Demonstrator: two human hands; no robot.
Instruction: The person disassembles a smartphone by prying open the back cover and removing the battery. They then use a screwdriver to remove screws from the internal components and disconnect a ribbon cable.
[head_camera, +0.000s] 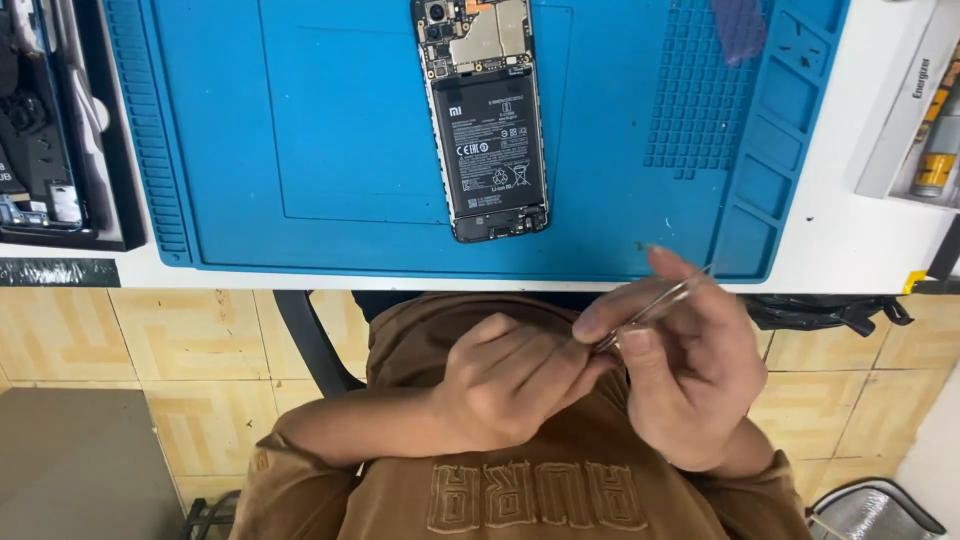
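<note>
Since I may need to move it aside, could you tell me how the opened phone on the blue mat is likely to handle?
The opened phone looks flat and stiff, so it should slide, not roll. Its exposed circuit board and battery suggest fragility. The blue mat probably grips it.

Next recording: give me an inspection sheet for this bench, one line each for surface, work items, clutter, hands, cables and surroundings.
Surface: blue repair mat on a white bench.
Work items: phone with its back off lies on the mat, battery and boards exposed; tweezers held below the bench edge.
Clutter: black tray of parts at the mat's left end; white box at its right.
Hands: right hand pinches the tweezers; left hand meets their tip, whatever is between them is too small to tell.
Cables: nothing seen.
Surroundings: tan tiled floor; black bag under the bench edge.
</note>
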